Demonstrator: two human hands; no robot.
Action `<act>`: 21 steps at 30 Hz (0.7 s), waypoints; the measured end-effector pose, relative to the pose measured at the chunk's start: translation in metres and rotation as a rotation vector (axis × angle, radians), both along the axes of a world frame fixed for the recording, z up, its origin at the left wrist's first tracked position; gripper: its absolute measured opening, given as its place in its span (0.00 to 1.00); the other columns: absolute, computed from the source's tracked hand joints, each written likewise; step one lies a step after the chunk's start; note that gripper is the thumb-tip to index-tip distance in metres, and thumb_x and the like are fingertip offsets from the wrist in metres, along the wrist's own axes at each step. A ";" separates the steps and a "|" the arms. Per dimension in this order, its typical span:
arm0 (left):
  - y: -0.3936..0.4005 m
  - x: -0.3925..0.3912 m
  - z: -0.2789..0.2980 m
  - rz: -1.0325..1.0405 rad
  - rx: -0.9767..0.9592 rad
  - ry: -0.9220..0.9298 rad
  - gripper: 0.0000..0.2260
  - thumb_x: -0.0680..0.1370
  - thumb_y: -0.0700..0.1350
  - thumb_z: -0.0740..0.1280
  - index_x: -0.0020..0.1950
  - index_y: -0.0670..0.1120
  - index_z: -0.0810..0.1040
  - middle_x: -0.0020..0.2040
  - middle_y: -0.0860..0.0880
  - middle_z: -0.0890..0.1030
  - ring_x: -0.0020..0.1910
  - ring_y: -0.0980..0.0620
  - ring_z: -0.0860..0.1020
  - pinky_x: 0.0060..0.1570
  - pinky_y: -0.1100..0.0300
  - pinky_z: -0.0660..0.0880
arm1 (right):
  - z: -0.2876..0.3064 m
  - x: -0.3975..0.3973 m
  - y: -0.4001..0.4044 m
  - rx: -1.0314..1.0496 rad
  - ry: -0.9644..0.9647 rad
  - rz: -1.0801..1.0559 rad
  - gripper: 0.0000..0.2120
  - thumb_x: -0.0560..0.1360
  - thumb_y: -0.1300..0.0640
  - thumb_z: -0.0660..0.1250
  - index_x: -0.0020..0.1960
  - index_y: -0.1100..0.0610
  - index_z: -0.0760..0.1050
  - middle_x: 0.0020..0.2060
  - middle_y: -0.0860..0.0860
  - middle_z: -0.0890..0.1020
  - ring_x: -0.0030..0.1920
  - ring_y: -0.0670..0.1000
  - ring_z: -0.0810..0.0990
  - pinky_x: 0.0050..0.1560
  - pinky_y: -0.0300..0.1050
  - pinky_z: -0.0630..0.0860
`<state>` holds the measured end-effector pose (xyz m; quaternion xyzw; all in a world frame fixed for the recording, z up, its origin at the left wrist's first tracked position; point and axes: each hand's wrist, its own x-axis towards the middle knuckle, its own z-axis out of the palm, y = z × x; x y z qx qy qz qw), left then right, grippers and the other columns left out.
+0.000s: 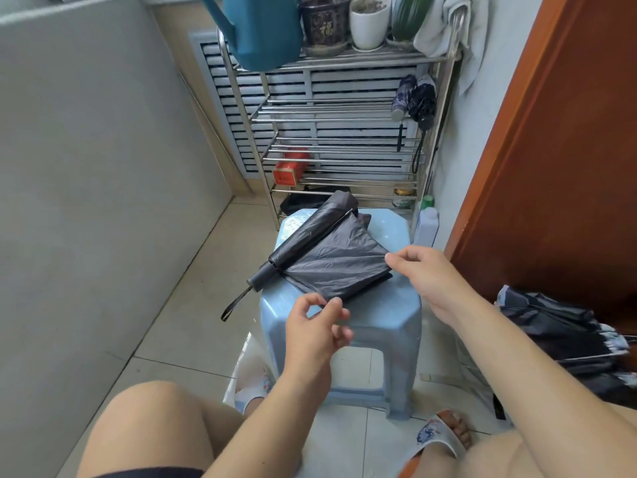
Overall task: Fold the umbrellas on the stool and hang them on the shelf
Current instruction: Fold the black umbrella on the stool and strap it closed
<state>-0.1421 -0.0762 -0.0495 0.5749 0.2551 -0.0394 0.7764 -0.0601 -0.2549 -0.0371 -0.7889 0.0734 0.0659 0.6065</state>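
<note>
A dark grey folding umbrella (327,250) lies on the light blue plastic stool (389,315). Its shaft is rolled on the left, one canopy flap is spread flat to the right, and the wrist strap hangs off the stool's left edge. My left hand (317,329) is at the flap's near corner, its loosely curled fingers touching the fabric edge with the thumb apart. My right hand (427,277) pinches the flap's right corner. Two folded umbrellas (415,100) hang at the right end of the steel shelf (331,110) behind the stool.
A partly open dark umbrella (565,336) lies on the floor at the right, beside the brown door (551,150). The shelf holds a teal watering can (265,29), plant pots and a red box (289,167). A white bottle (425,225) stands by the stool, and my knees and sandalled feet are below it.
</note>
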 end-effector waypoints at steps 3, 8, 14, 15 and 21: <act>-0.008 -0.011 -0.003 0.123 -0.057 0.004 0.04 0.82 0.37 0.67 0.49 0.44 0.76 0.42 0.43 0.84 0.31 0.48 0.79 0.35 0.60 0.78 | 0.000 0.001 0.001 -0.007 0.005 -0.017 0.09 0.80 0.53 0.70 0.45 0.58 0.81 0.42 0.51 0.81 0.43 0.47 0.76 0.44 0.40 0.70; -0.014 -0.005 0.001 0.189 -0.168 0.097 0.05 0.82 0.44 0.69 0.51 0.45 0.76 0.46 0.44 0.85 0.38 0.47 0.85 0.44 0.56 0.79 | -0.002 0.004 -0.002 -0.055 -0.001 -0.017 0.10 0.80 0.52 0.70 0.44 0.57 0.81 0.40 0.51 0.80 0.41 0.47 0.76 0.42 0.41 0.70; -0.006 -0.002 0.003 0.172 -0.162 0.150 0.03 0.82 0.36 0.68 0.50 0.42 0.76 0.36 0.47 0.80 0.30 0.52 0.80 0.34 0.61 0.79 | -0.010 0.009 -0.002 0.035 0.114 -0.008 0.10 0.81 0.57 0.69 0.51 0.64 0.78 0.42 0.55 0.80 0.37 0.49 0.82 0.45 0.46 0.81; -0.004 -0.005 0.004 0.146 -0.150 0.156 0.04 0.81 0.35 0.67 0.49 0.42 0.76 0.35 0.47 0.79 0.29 0.52 0.79 0.33 0.62 0.78 | -0.010 0.010 -0.002 0.056 0.111 -0.016 0.07 0.80 0.59 0.71 0.49 0.64 0.78 0.41 0.55 0.80 0.37 0.49 0.83 0.49 0.49 0.83; 0.074 0.011 0.017 0.095 0.891 -0.140 0.03 0.81 0.42 0.67 0.52 0.45 0.80 0.48 0.47 0.81 0.50 0.42 0.80 0.54 0.49 0.75 | -0.013 0.013 -0.009 -0.095 0.137 -0.085 0.10 0.73 0.70 0.72 0.43 0.57 0.76 0.38 0.54 0.80 0.39 0.55 0.82 0.56 0.62 0.82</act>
